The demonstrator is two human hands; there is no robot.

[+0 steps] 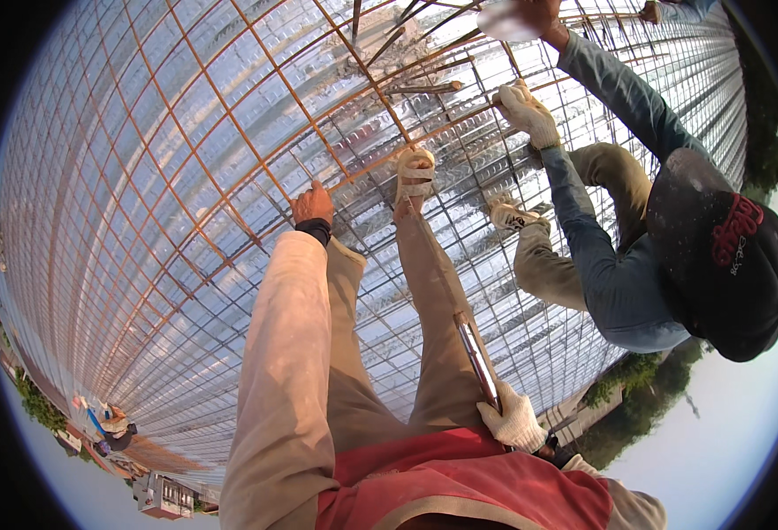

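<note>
Left of centre, the bare left hand (311, 207) curls closed on a rusty bar (362, 171) of the steel mesh (229, 113). Rightward, a shiny metal tool (476, 357) slants along the trouser leg (430, 291), its lower end gripped by the gloved right hand (516, 419). Farther right, a co-worker (623, 305) in a black cap (702, 238) grasps the mesh.

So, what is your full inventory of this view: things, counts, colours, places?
Bar mesh: one spread, rust-brown and dark, over the deck
Metal deck: one, silvery, underneath
Tool: one, silver and brown, in right hand
Co-worker: one nearby, blue-grey sleeves, right
Cap: one, black, on co-worker
Blurred thing: one, pale, top
Distant people: at least one, colours unclear, lower left
Trees: several, green, right
Building: one, pale, lower left
Vest: one, red, bottom
Left hand: one, bare, black cuff, at mesh
Right hand: one, white-gloved, around tool
</note>
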